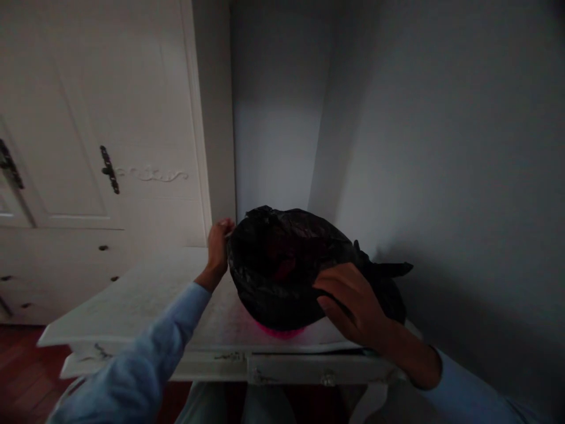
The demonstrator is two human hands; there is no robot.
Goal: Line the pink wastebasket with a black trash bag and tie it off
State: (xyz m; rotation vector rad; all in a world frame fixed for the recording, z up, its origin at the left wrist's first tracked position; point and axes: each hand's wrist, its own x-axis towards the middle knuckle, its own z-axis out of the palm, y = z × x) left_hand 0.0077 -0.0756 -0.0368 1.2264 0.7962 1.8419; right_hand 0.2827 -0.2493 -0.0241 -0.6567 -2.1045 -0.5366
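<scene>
A black plastic bag (282, 265) is stretched over a round pink object whose bottom edge (279, 332) shows beneath it, standing on a white table (145, 294). My left hand (219, 242) is closed on the bag's far left edge, pinching the plastic. My right hand (353, 303) lies on the bag's near right side, fingers curled into the plastic. A knotted tail of the bag (388, 270) sticks out to the right. Both sleeves are light blue.
A white wardrobe (101, 118) with dark metal handles (109, 169) stands at the left behind the table. A drawer with a small knob (327, 377) runs along the table's front. Grey walls meet in a corner behind. Dark wooden floor (22, 377) shows at lower left.
</scene>
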